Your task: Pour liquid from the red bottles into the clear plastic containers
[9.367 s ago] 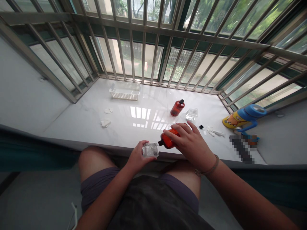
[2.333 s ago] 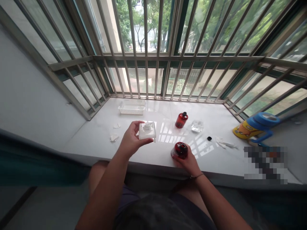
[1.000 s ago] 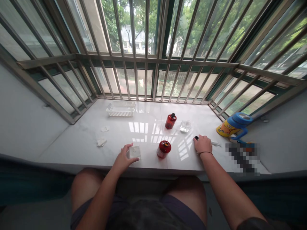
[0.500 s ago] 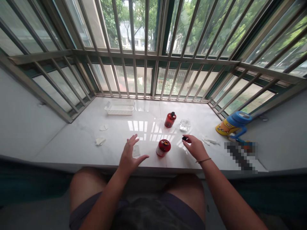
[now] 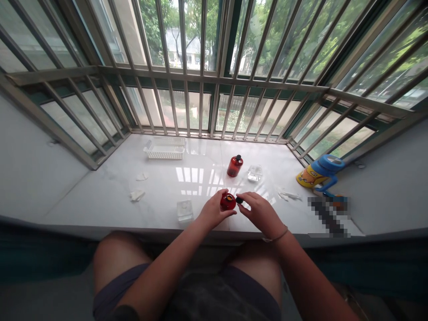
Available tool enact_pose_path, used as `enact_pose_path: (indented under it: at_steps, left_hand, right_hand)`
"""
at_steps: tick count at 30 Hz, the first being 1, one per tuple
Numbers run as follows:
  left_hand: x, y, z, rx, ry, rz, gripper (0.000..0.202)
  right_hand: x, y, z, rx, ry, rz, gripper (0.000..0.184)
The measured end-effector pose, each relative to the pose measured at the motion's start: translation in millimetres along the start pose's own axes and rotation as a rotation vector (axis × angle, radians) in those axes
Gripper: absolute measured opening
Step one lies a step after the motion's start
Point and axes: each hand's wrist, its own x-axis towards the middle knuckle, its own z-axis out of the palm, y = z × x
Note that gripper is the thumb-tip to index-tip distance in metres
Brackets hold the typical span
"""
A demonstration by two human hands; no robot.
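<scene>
My left hand (image 5: 213, 212) is wrapped around an open red bottle (image 5: 228, 201) that stands near the front edge of the white marble sill (image 5: 117, 196). My right hand (image 5: 261, 211) pinches a small black cap (image 5: 239, 200) right beside the bottle's mouth. A small clear square container (image 5: 185, 210) sits on the sill just left of my left hand, with nothing touching it.
Farther back stand a second red bottle with a black cap (image 5: 234, 165) and a clear glass container (image 5: 254, 173). A white basket (image 5: 164, 149) is at the back left, tissue scraps (image 5: 137, 194) at left, white scraps (image 5: 288, 195) and a blue-and-yellow cup (image 5: 320, 171) at right. Window bars enclose the sill.
My left hand let go of the clear container and took the open red bottle. My right hand picked the black cap off the sill and carried it left to the bottle.
</scene>
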Motion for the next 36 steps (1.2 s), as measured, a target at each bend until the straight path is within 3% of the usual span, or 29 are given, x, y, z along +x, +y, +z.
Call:
enact_pose_path:
  at_steps: [4,16,24,30,36]
  left_hand:
    - [-6,4,1.1,-0.072,0.029,-0.043,0.069]
    - [-22,11,3.0,-0.051,0.054,-0.045,0.062]
    - [-24,6,2.4,-0.041,0.034,-0.067,0.071]
    - [-26,10,0.8,-0.063,0.042,-0.073,0.068]
    - [-27,12,0.7,-0.066,0.042,-0.064,0.065]
  right_hand:
    - [6,-11,0,0.029,-0.02,0.0,0.026]
    - [13,-36,3,0.194,-0.073,0.027,0.024]
    - [-3,-32,20,0.244,0.08,0.074,0.022]
    - [-17,-30,42,0.41,0.222,0.219,0.019]
    - [-18,-35,45,0.333,0.293,0.257,0.013]
